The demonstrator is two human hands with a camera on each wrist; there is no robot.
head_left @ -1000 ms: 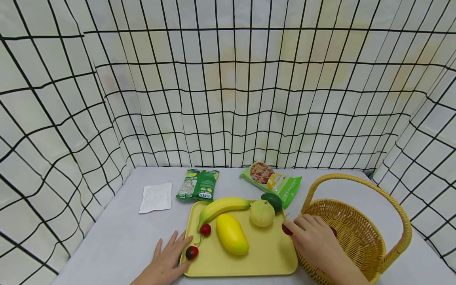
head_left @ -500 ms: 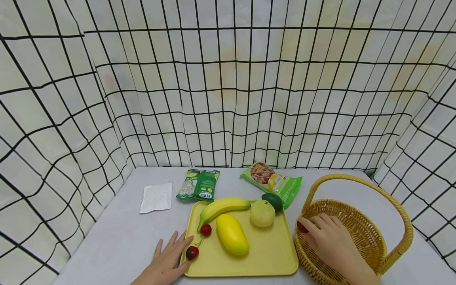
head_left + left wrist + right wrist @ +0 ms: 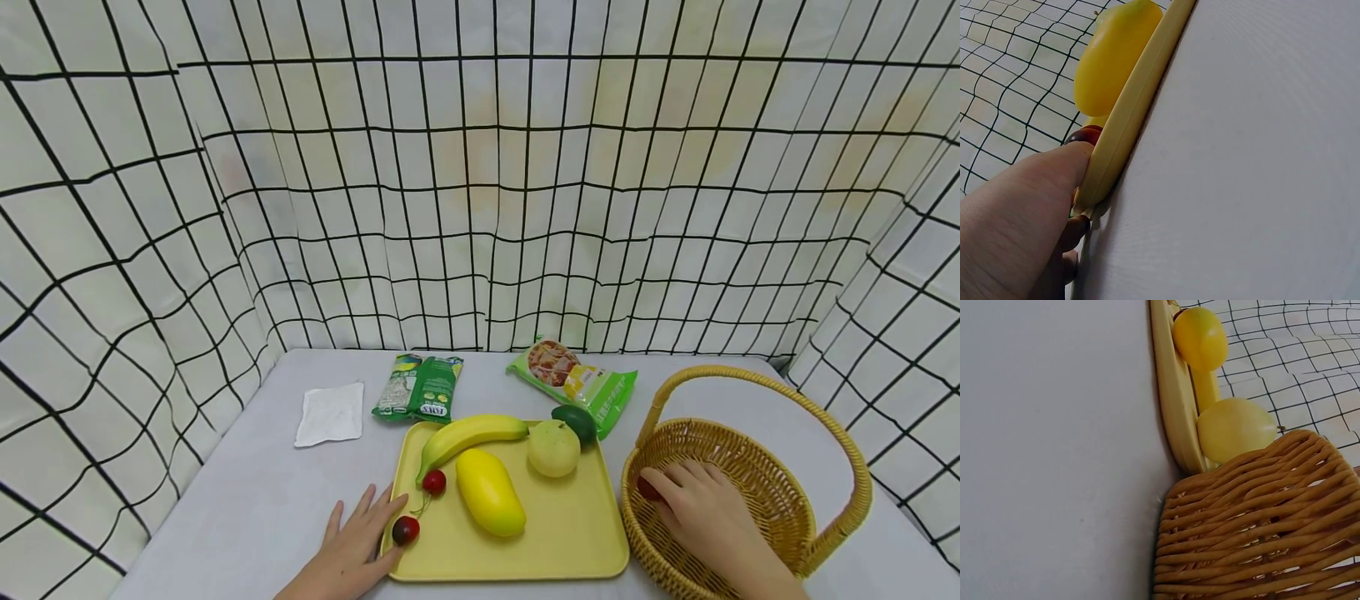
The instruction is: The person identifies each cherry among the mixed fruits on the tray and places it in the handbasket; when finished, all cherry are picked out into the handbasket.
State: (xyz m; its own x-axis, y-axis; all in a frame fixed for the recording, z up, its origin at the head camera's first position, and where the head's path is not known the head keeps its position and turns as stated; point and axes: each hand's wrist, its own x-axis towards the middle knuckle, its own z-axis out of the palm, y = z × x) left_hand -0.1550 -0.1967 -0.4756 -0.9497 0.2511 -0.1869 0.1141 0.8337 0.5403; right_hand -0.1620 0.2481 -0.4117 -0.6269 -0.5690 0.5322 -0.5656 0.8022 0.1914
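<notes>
Inside the wicker basket (image 3: 776,492), my right hand (image 3: 701,512) pinches a dark red cherry (image 3: 648,489) at its thumb and fingertips. The basket's wall hides this hand in the right wrist view. My left hand (image 3: 356,542) rests at the left edge of a yellow tray (image 3: 573,533), fingers spread and thumb against the rim. Close to it, a pair of cherries (image 3: 406,530) joined by stems lies on the tray. Also on the tray are a mango (image 3: 491,493), a banana (image 3: 471,434), a round pale green fruit (image 3: 553,450) and a dark green fruit (image 3: 576,423).
Behind the tray lie a green snack packet (image 3: 420,389) and a light green food packet (image 3: 576,383). A white square cloth or paper (image 3: 330,414) lies at the left. The basket's tall handle (image 3: 757,379) arches over it. Black-gridded white sheeting (image 3: 487,208) surrounds the table.
My right hand has carried the cherry rightward from the tray's right edge, over the basket rim and into the basket. My left hand has stayed at the tray's left edge.
</notes>
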